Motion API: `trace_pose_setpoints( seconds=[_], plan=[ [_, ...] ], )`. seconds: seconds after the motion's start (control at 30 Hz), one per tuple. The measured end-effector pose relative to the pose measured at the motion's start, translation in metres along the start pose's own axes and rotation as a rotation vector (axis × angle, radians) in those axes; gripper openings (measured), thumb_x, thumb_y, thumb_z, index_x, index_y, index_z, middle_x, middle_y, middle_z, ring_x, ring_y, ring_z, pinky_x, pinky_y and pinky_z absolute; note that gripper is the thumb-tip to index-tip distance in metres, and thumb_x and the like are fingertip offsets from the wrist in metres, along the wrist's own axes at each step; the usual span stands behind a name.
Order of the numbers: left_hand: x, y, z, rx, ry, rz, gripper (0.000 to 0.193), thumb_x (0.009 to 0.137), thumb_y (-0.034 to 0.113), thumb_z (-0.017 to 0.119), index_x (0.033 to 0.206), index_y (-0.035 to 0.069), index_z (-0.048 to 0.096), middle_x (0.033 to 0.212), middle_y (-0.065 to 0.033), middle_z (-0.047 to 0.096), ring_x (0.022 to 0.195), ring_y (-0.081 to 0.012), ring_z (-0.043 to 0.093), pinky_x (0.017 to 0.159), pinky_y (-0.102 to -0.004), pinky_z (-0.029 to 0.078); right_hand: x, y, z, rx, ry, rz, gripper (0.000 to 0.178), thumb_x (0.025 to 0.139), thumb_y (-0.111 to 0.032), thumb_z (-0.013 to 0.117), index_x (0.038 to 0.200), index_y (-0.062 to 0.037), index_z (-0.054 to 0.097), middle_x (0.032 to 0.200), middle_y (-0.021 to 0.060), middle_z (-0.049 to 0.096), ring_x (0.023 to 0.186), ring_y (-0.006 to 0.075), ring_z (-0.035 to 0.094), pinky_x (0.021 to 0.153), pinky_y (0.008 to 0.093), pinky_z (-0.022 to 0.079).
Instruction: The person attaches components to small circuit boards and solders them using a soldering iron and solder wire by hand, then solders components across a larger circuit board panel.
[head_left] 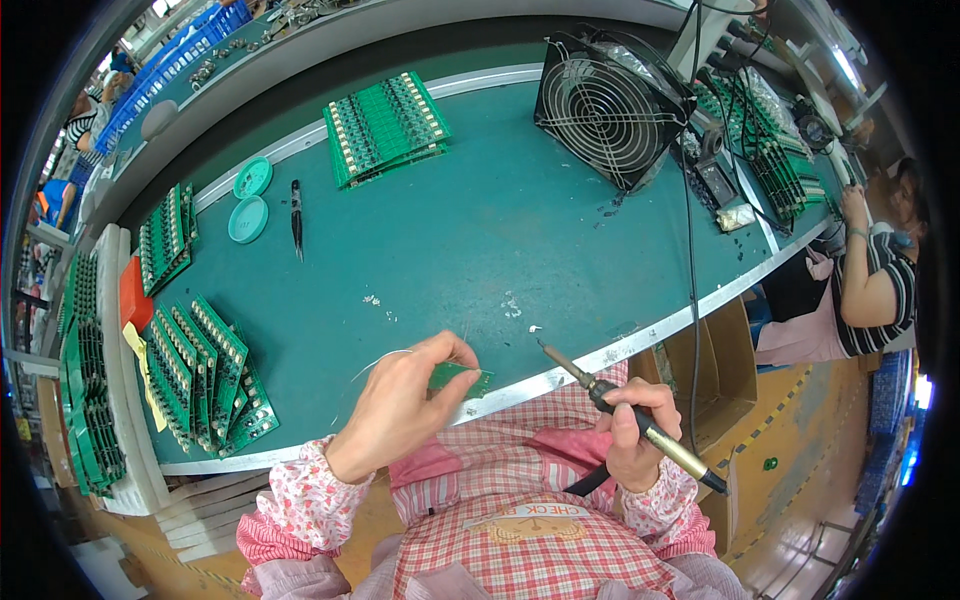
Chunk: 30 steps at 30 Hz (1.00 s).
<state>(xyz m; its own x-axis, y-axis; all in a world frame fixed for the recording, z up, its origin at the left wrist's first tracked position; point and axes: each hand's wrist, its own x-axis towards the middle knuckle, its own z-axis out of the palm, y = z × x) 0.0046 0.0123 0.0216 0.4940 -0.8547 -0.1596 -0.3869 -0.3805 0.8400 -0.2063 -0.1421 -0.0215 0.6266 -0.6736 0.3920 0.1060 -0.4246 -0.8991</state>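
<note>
My left hand (pixel 405 400) is closed on a small green circuit board (pixel 447 379) at the front edge of the bench, its fingers covering much of the board. A thin pale wire (pixel 378 360), which looks like solder, curves out beside that hand; whether the fingers grip it is hidden. In my right hand (pixel 640 432) is a soldering iron (pixel 672 448), gripped round its dark and brass-coloured handle. The iron's tip points up and left over the bench edge, to the right of the board and apart from it.
Stacks of green circuit boards stand at the left (pixel 205 375) and far middle (pixel 388 130). Tweezers (pixel 296 220) lie beside two round teal dishes (pixel 248 219). A black fan (pixel 610 110) stands at the back right. A cable (pixel 690 270) hangs near the cardboard box (pixel 725 370). Another person (pixel 870 280) sits at right.
</note>
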Motion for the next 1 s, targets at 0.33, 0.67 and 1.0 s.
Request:
trace_pose_setpoints(
  seconds=[0.33,0.67,1.0],
  plan=[
    [0.003,0.001,0.009,0.15,0.109,0.079,0.014,0.086,0.008,0.07,0.097,0.002,0.064,0.091,-0.0121,0.059,0.068,-0.0256,0.059,0.058,-0.0346,0.047,0.007,0.004,0.013,0.017,-0.24,-0.302,0.022,0.076,-0.002,0.072,0.095,-0.0022,0.061,0.064,0.0052,0.061,0.048,0.0168,0.058,0.046,0.0276,0.045],
    [0.003,0.001,0.011,0.146,0.104,0.052,0.013,0.086,0.007,0.07,0.096,0.002,0.064,0.088,-0.0122,0.06,0.067,-0.0269,0.061,0.058,-0.0349,0.047,0.01,0.003,0.016,-0.011,-0.286,-0.318,0.023,0.073,-0.002,0.075,0.093,-0.0031,0.062,0.068,0.0064,0.066,0.05,0.0183,0.06,0.047,0.0291,0.048],
    [0.002,0.003,0.01,0.126,0.112,0.036,0.013,0.086,0.007,0.071,0.096,0.002,0.064,0.088,-0.0115,0.059,0.066,-0.0262,0.06,0.058,-0.0348,0.045,0.014,0.0,0.016,-0.017,-0.319,-0.331,0.022,0.074,-0.002,0.074,0.092,-0.0028,0.062,0.067,0.0062,0.065,0.051,0.0184,0.06,0.048,0.0291,0.047]
  ],
)
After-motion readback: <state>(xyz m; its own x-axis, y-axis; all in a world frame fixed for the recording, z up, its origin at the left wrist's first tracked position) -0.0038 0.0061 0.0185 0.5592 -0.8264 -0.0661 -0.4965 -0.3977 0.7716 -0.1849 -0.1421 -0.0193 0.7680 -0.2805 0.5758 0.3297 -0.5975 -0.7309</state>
